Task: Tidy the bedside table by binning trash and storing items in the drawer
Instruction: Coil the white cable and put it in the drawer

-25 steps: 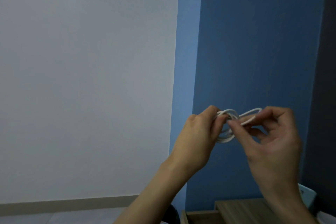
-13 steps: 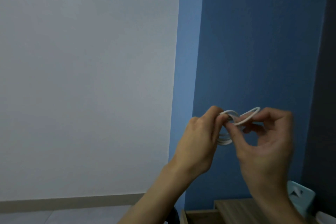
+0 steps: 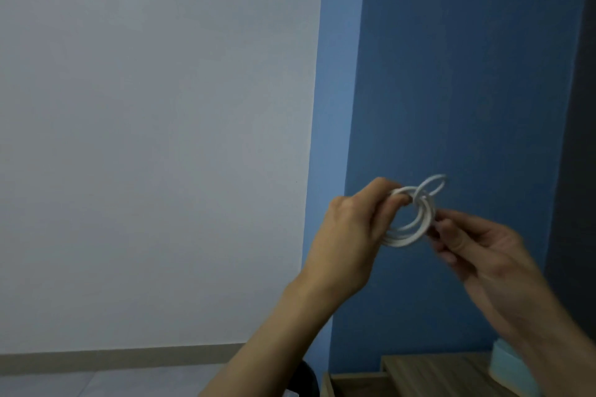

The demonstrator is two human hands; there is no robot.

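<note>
Both grips are closing on one thing: a white cable (image 3: 407,239) wound into a small coil and held up in the air in front of the blue wall (image 3: 467,74). The left grip (image 3: 351,232) is pinching the coil's upper left part, with the thumb and curled fingers pressing several turns together. The right grip (image 3: 477,255) is meeting the coil from the other side, its fingertips (image 3: 436,229) pinching the strands at the right edge. Motion blur is softening that hand, so the exact finger placement is hard to tell. A single smaller loop of the cable is sticking up and to the right above the main coil, free of both hands. The coil is hanging between the two hands, well above the furniture.

Low in the right corner, the wooden counter (image 3: 435,371) is showing part of its top. A pale teal object (image 3: 504,364) is standing on it near the right edge, partly hidden by the right forearm. A lower wooden edge (image 3: 354,385) is jutting out to the left of the counter top. What it belongs to cannot be told. To the left, a pale grey wall (image 3: 154,138) is running down to a beige skirting board (image 3: 113,359) and the floor (image 3: 96,385).
</note>
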